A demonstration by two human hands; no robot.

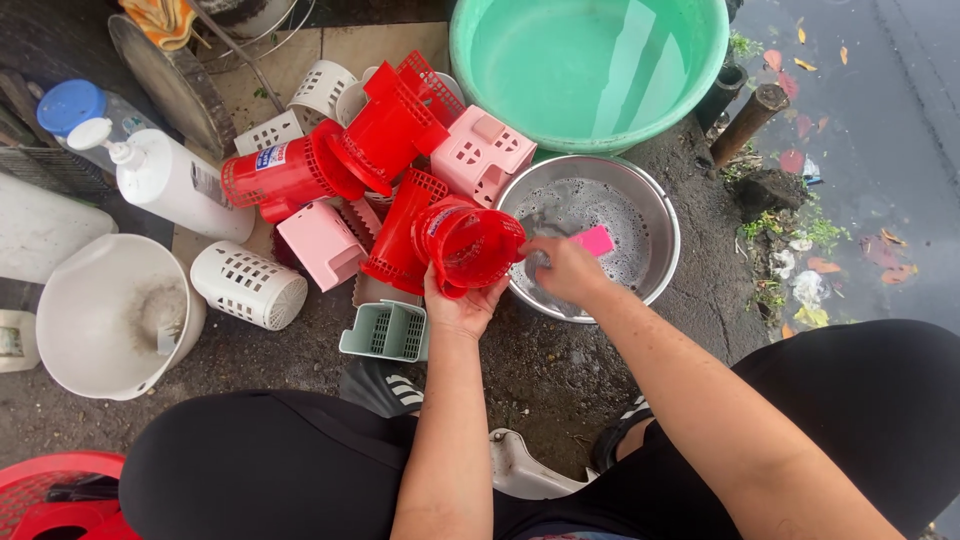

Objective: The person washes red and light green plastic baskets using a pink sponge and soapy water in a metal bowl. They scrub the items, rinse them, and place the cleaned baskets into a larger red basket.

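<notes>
The left hand [462, 305] grips a red perforated plastic basket [468, 243] from below. Just beside it, the right hand [566, 270] pinches a pink sponge [596, 240] over the soapy round steel basin [655, 205].

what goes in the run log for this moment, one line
left hand: holds red perforated cup | right hand: holds pink sponge over steel basin | basin: soapy water
</notes>
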